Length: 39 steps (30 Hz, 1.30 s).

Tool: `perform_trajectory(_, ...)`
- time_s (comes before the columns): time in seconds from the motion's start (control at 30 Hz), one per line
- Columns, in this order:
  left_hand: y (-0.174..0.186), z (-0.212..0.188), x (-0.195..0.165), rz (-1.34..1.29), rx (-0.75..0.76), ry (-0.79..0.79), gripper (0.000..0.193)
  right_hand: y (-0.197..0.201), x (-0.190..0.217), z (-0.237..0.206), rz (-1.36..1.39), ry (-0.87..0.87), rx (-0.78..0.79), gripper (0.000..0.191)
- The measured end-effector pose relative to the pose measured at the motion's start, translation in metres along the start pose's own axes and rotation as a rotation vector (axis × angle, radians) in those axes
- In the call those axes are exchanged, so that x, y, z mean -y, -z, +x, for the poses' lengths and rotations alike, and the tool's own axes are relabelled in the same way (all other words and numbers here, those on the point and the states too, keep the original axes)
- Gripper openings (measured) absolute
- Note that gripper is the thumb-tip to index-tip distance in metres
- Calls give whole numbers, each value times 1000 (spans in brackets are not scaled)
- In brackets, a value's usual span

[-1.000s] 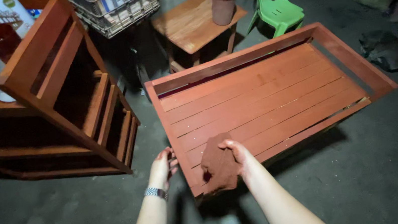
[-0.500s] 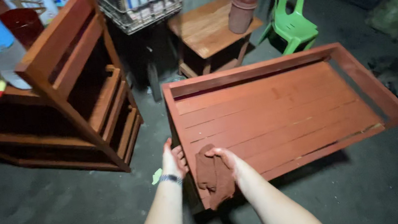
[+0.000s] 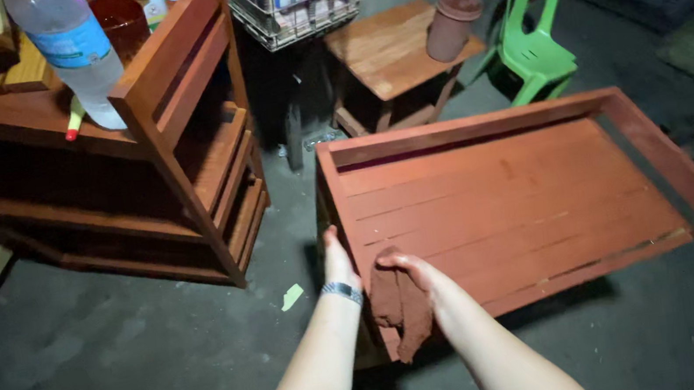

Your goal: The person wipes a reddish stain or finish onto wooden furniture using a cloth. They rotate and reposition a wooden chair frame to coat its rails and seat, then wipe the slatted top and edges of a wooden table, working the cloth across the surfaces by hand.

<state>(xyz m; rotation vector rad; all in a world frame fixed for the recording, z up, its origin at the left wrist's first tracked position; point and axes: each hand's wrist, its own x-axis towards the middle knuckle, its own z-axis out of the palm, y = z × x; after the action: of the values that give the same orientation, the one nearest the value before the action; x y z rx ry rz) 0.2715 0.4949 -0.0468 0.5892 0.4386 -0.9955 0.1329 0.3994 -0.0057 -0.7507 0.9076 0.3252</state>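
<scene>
A large rectangular tray-like frame of slatted wood (image 3: 532, 190), coated in matt reddish-brown paint with the grain and gaps showing through, is rubbed with a soft, limp, rust-brown cloth rag (image 3: 401, 303), stained the colour of the paint, held in the right hand (image 3: 414, 277). The left hand (image 3: 338, 262), with a shiny metal wristband (image 3: 342, 290), presses the frame's painted wooden edge. Nearby are a semi-glossy brown wooden shelf unit (image 3: 180, 127), a clear, smooth plastic bottle (image 3: 74, 52), a glossy green plastic chair (image 3: 533, 40) and a rough, dull grey concrete floor (image 3: 104, 375).
</scene>
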Motion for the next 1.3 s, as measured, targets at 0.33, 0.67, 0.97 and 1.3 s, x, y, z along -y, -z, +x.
perform_trajectory(0.33, 91, -55, -83, -19, -38, -97, 74, -110, -63, 31, -27, -9, 157, 52)
perform_trajectory(0.67, 179, -134, -179, -38, -89, -105, 81, -228, -136, 49, -53, -1, 251, 43)
perform_trajectory(0.97, 210, -209, -229, 31, -122, -117, 87, -290, -185, 57, -59, 16, 397, 41)
perform_trajectory(1.3, 216, -192, -234, 326, -194, -279, 68, -287, -160, 40, 31, 14, 299, 47)
